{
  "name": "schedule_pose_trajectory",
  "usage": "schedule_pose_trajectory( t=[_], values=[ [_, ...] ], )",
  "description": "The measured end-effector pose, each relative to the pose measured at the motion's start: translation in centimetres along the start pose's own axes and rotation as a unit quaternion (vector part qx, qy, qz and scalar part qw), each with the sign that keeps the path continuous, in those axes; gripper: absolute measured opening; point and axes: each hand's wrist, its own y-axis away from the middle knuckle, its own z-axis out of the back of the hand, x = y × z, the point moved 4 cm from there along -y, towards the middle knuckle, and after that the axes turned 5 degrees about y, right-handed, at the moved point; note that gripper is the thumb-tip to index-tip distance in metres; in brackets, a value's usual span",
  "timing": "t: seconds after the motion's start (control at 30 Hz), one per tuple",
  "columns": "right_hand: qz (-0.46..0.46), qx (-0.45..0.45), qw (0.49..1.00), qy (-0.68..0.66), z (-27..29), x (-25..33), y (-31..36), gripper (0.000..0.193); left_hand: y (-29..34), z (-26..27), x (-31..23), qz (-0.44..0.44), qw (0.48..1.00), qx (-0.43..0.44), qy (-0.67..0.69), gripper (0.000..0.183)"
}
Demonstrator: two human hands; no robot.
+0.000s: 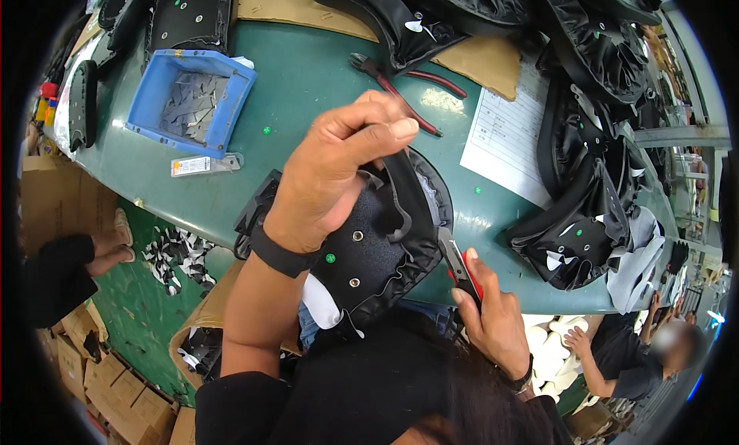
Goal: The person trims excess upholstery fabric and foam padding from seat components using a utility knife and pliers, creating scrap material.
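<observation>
There it was, the black upholstered panel (377,252), propped at the counter's near edge against the wearer's body, its lower side lost behind dark clothing and hair. The left hand (339,152) pinched a strip of black covering (409,195) pulled up from its rim, the wrist blocking part of the panel. The right hand (493,314) was wrapped around a red-and-black utility knife (462,272), blade right at that edge; whether it was biting in, you couldn't tell! Beyond, red-handled pliers (382,77) lay on the green counter (296,68), left of a printed sheet (500,141) partly covered by black panels (566,241). Farther left, a blue bin (146,95) held grey pieces, too jumbled to make out.
</observation>
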Motion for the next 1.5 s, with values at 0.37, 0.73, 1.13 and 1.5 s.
schedule_pose_trajectory(
  t=[0.37, 0.73, 1.13, 1.5],
  values=[
    [0.048, 0.043, 0.998, 0.018, 1.5, 0.0, -8.1, 0.05, -0.8, -1.4, 0.1, -0.137, 0.724, 0.189, -0.649, 0.024],
    [0.04, 0.153, 0.986, -0.044, 1.0, -1.1, -3.8, 0.047, -1.0, 0.2, -3.5, 0.062, 0.983, 0.171, -0.022, 0.02],
    [0.04, 0.134, 0.988, -0.07, 0.6, -1.5, -1.8, 0.051, 0.8, -0.9, -0.4, -0.201, 0.854, 0.23, -0.421, 0.019],
    [0.098, 0.215, 0.964, 0.124, 3.8, -0.7, -5.2, 0.053, 3.7, -3.3, 0.2, -0.117, 0.669, 0.277, -0.68, 0.017]
  ],
)
